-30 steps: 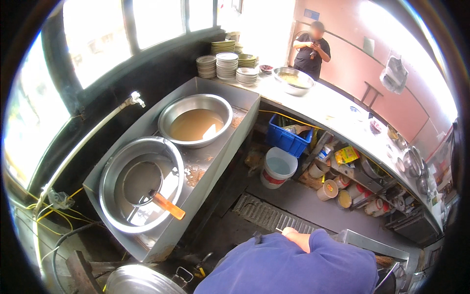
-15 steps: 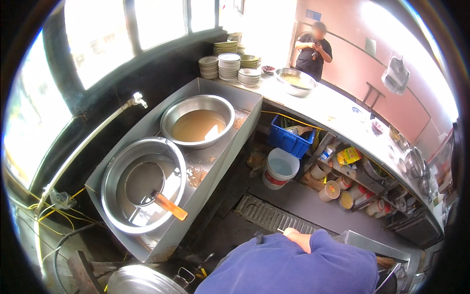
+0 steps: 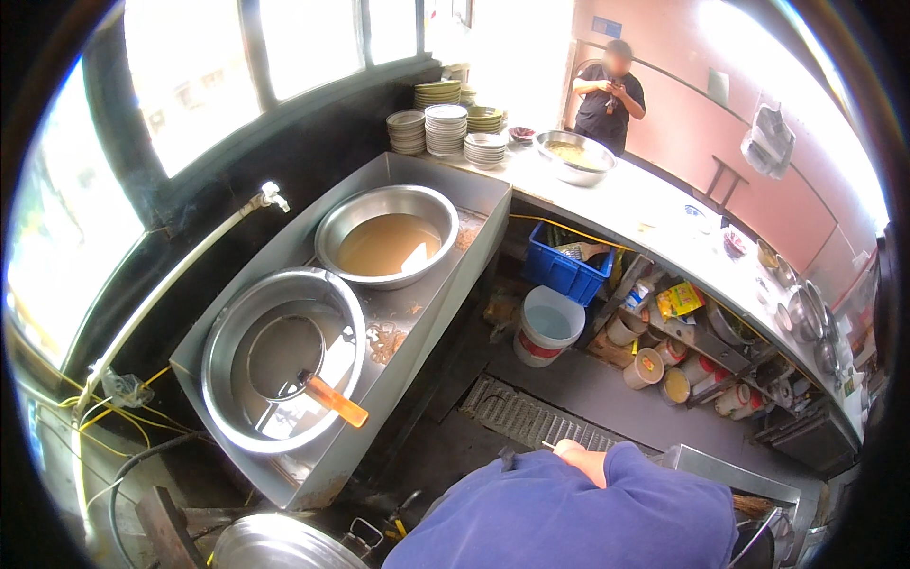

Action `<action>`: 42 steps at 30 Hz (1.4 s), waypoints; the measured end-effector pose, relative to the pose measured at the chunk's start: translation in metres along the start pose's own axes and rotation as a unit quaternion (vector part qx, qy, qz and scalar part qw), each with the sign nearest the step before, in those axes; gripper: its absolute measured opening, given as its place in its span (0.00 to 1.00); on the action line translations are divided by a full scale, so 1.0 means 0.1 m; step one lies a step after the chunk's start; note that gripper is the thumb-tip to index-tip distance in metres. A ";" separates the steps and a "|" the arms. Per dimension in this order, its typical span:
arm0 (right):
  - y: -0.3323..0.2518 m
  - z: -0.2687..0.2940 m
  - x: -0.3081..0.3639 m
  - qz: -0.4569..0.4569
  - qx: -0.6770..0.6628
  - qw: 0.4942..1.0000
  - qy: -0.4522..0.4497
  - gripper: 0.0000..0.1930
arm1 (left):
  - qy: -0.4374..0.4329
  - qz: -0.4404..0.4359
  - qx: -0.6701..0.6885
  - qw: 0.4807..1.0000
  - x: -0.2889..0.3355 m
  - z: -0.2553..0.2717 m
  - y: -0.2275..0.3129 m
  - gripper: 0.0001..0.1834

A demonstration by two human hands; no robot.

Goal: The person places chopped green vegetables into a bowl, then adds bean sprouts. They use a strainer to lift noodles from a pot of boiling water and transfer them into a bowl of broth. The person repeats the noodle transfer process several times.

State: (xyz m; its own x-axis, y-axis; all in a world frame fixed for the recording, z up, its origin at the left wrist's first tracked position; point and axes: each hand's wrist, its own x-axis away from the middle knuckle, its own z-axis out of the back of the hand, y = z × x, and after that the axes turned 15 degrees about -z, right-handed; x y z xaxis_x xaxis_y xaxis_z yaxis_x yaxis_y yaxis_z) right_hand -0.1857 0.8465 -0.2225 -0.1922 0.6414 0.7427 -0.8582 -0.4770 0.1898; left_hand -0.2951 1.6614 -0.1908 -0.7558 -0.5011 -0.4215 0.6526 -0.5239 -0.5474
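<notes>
My right hand (image 3: 569,449) shows at the bottom centre, in front of my blue shirt. Its fingers look closed, and a thin pale stick (image 3: 548,444) pokes out to the left from them; what it is I cannot make out. Below the hand lies a slotted floor drain grate (image 3: 502,414). My left hand is out of sight. To the left stands a metal sink trough (image 3: 417,351) with two wide steel basins. The nearer basin (image 3: 216,379) holds water and a round strainer with an orange handle (image 3: 336,400). Cloudy brownish water fills part of the farther basin (image 3: 332,223).
A white bucket of water (image 3: 550,322) and a blue crate (image 3: 569,270) stand by the counter (image 3: 654,213). Stacked plates (image 3: 445,130) and a steel bowl (image 3: 575,159) sit on it. Behind it stands another person (image 3: 607,109). A metal lid (image 3: 280,542) lies lower left.
The whole view has shifted very slightly, so things sit a little farther right. My right hand keeps its pose, and nothing else has visibly moved.
</notes>
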 end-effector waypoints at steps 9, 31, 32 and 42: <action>0.00 -0.08 -0.17 0.003 -0.010 1.000 -0.006 0.22 | 0.011 -0.005 -0.023 1.000 0.05 -0.10 -0.10 0.13; -0.03 0.09 0.22 0.008 0.006 1.000 -0.013 0.22 | 0.025 -0.092 -0.127 0.987 0.06 0.07 -0.15 0.09; -0.04 0.09 0.21 0.007 0.011 1.000 -0.013 0.22 | 0.017 -0.095 -0.115 0.989 0.04 0.16 -0.14 0.09; 0.01 0.01 0.06 0.010 -0.007 1.000 -0.004 0.20 | -0.010 -0.053 -0.030 0.998 0.00 0.29 -0.14 0.09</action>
State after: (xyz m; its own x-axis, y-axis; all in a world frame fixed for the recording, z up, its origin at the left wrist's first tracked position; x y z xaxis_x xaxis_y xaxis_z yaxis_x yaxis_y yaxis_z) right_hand -0.1872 0.8495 -0.2171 -0.2063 0.6274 0.7509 -0.8610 -0.4810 0.1652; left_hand -0.3030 1.6485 -0.1618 -0.8187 -0.4596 -0.3442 0.5641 -0.5323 -0.6312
